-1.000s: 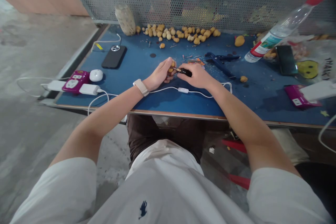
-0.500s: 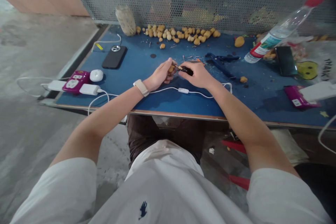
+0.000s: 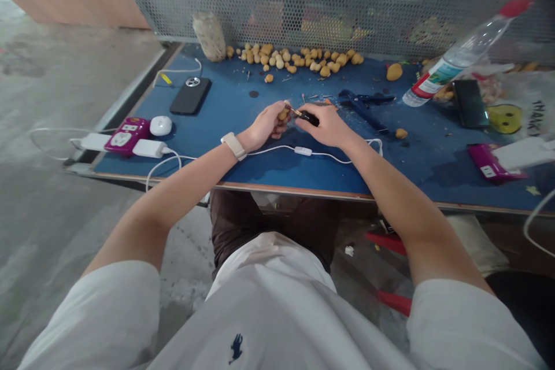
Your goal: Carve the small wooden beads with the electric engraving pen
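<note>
My left hand (image 3: 265, 125) is closed around a small yellow-brown gourd (image 3: 284, 113), held just above the blue table (image 3: 243, 156). My right hand (image 3: 326, 125) grips a black corded tool (image 3: 309, 118) whose thin tip touches the gourd. A white cable with an inline switch (image 3: 302, 150) runs under both wrists. A pale watch sits on my left wrist.
A row of small gourds (image 3: 295, 58) lies along the mesh screen at the back, beside a jar (image 3: 209, 34). A black phone (image 3: 190, 95), white earbud case (image 3: 161, 125) and pink power strip (image 3: 124, 140) lie left. Blue pliers (image 3: 362, 103), a plastic bottle (image 3: 459, 55) and another phone (image 3: 466, 101) lie right.
My hands stay together on the gourd and tool; the tool tip has shifted slightly against the gourd. The view has tilted a little.
</note>
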The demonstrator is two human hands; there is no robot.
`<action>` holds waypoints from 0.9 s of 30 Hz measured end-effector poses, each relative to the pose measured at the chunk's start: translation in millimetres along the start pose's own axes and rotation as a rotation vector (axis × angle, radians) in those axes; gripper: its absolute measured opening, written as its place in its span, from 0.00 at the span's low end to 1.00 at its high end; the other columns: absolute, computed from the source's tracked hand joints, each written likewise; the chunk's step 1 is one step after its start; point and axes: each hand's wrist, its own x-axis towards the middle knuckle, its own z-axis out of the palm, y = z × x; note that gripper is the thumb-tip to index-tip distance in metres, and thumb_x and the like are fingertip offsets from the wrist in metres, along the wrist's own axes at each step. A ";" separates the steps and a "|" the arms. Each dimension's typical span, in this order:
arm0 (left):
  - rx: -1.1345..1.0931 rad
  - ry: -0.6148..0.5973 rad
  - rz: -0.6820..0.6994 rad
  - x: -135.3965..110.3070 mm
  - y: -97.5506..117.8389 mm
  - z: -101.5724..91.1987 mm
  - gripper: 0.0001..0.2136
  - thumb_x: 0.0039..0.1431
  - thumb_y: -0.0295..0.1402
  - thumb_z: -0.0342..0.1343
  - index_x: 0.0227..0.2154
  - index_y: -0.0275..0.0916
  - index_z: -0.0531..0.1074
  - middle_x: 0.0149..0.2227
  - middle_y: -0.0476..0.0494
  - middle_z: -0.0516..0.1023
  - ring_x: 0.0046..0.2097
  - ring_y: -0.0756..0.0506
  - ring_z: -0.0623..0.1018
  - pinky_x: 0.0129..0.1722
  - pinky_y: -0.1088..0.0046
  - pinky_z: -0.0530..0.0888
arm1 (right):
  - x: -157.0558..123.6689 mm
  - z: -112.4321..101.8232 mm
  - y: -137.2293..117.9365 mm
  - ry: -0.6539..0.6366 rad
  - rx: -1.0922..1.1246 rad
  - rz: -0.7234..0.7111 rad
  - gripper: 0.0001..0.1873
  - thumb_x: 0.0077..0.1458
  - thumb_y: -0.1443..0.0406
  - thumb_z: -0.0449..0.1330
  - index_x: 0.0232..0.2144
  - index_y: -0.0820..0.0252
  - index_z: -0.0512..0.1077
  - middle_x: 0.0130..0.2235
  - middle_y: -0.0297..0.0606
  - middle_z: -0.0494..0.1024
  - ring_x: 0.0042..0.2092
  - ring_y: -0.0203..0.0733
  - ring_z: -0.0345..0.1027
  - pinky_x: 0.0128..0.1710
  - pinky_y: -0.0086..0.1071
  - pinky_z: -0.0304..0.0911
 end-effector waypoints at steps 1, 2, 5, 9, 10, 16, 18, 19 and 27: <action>0.002 0.000 0.001 -0.2 -0.1 0.1 0.21 0.95 0.40 0.53 0.38 0.41 0.72 0.31 0.56 0.66 0.23 0.56 0.60 0.22 0.83 0.56 | -0.2 -0.1 -0.6 0.001 -0.002 0.005 0.33 0.85 0.35 0.61 0.60 0.54 0.88 0.46 0.49 0.90 0.45 0.59 0.79 0.51 0.50 0.73; 0.005 0.000 0.001 -0.1 -0.3 0.1 0.21 0.95 0.41 0.54 0.38 0.40 0.72 0.31 0.56 0.66 0.23 0.56 0.60 0.22 0.84 0.56 | -0.3 0.0 -1.1 0.002 -0.003 0.007 0.33 0.85 0.35 0.61 0.60 0.54 0.88 0.46 0.48 0.90 0.44 0.58 0.79 0.50 0.50 0.73; 0.008 0.007 -0.002 1.2 -0.9 -0.2 0.22 0.96 0.41 0.52 0.38 0.40 0.73 0.31 0.55 0.66 0.23 0.56 0.60 0.22 0.83 0.56 | -0.5 1.0 -2.0 0.018 -0.006 0.002 0.34 0.85 0.34 0.61 0.58 0.55 0.87 0.44 0.47 0.88 0.43 0.58 0.77 0.49 0.49 0.71; -0.004 0.021 0.001 3.8 -2.9 -2.3 0.20 0.95 0.39 0.51 0.40 0.40 0.73 0.31 0.55 0.66 0.23 0.56 0.60 0.22 0.83 0.56 | -0.3 1.7 -1.6 0.030 -0.003 -0.001 0.33 0.85 0.34 0.61 0.57 0.54 0.87 0.44 0.47 0.89 0.42 0.57 0.77 0.48 0.49 0.71; -0.008 0.018 0.006 4.4 -3.8 -3.3 0.19 0.94 0.39 0.51 0.40 0.40 0.73 0.31 0.55 0.66 0.23 0.56 0.61 0.22 0.83 0.56 | -0.3 1.5 -1.4 0.026 0.000 -0.004 0.33 0.85 0.34 0.61 0.57 0.54 0.87 0.44 0.48 0.89 0.43 0.57 0.77 0.48 0.49 0.71; -0.016 -0.063 0.039 7.3 -10.1 -9.1 0.13 0.90 0.41 0.56 0.43 0.44 0.69 0.34 0.55 0.69 0.24 0.55 0.63 0.24 0.83 0.54 | 0.1 2.4 -0.1 -0.004 -0.024 -0.024 0.33 0.83 0.35 0.63 0.60 0.55 0.88 0.48 0.51 0.93 0.46 0.61 0.82 0.50 0.50 0.73; -0.002 -0.073 0.048 7.4 -11.1 -9.3 0.13 0.90 0.41 0.56 0.43 0.44 0.68 0.33 0.56 0.69 0.24 0.55 0.64 0.24 0.82 0.54 | 0.4 3.7 -0.1 -0.015 -0.034 -0.029 0.33 0.82 0.36 0.64 0.60 0.55 0.89 0.50 0.52 0.94 0.47 0.62 0.83 0.50 0.50 0.73; 0.004 -0.073 0.052 7.3 -11.1 -9.1 0.12 0.89 0.41 0.55 0.43 0.44 0.68 0.33 0.56 0.69 0.24 0.55 0.65 0.24 0.81 0.54 | 0.5 4.2 -0.3 -0.019 -0.035 -0.031 0.33 0.82 0.36 0.64 0.61 0.55 0.89 0.51 0.53 0.95 0.48 0.63 0.84 0.51 0.50 0.74; -0.021 -0.027 0.017 3.5 -5.1 -3.8 0.12 0.91 0.37 0.52 0.43 0.44 0.69 0.32 0.55 0.71 0.22 0.54 0.66 0.22 0.80 0.55 | 0.3 2.4 0.9 0.014 -0.024 -0.019 0.33 0.84 0.36 0.62 0.60 0.55 0.88 0.47 0.50 0.92 0.45 0.60 0.80 0.50 0.49 0.73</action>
